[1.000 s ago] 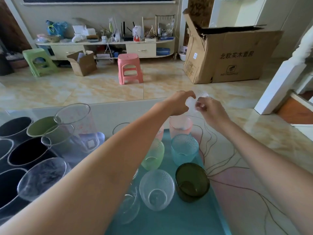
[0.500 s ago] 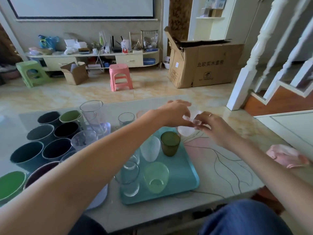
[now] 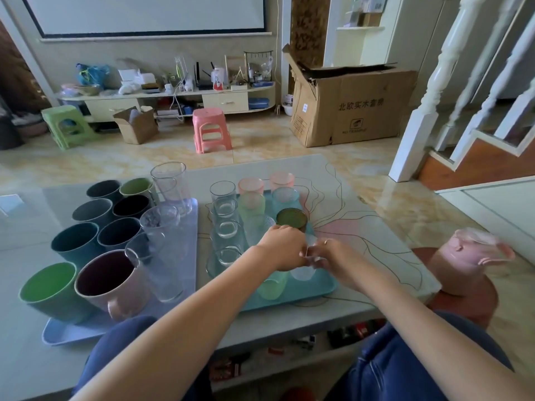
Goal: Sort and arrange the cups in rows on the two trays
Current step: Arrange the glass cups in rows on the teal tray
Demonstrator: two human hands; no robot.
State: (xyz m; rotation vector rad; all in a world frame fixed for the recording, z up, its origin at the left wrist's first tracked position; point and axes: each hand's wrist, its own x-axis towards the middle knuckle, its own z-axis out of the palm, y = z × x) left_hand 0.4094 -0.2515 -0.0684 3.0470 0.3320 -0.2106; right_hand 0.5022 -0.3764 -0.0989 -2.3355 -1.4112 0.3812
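Note:
A teal tray (image 3: 325,290) holds small cups in rows: a column of clear glasses (image 3: 223,193), two pink cups (image 3: 251,185), a dark green cup (image 3: 291,218) and a light green cup (image 3: 271,288). My left hand (image 3: 282,248) and my right hand (image 3: 328,256) meet over the tray's near right corner. Both pinch the rim of a frosted clear cup (image 3: 303,274) whose base sits low on the tray. To the left, a lavender tray (image 3: 58,334) carries large dark, green and pink cups (image 3: 110,280) and tall clear tumblers (image 3: 170,186).
A pink jug (image 3: 466,260) stands on a red stool (image 3: 466,299) just past the table's right edge. My knees are against the table's near edge (image 3: 289,328). Beyond the table are a pink stool (image 3: 211,130), a cardboard box (image 3: 347,108) and a stair railing.
Both hands have come toward me with the clear cup, from the tray's far right side down to its near right corner. My head has pulled back, so more of the table shows.

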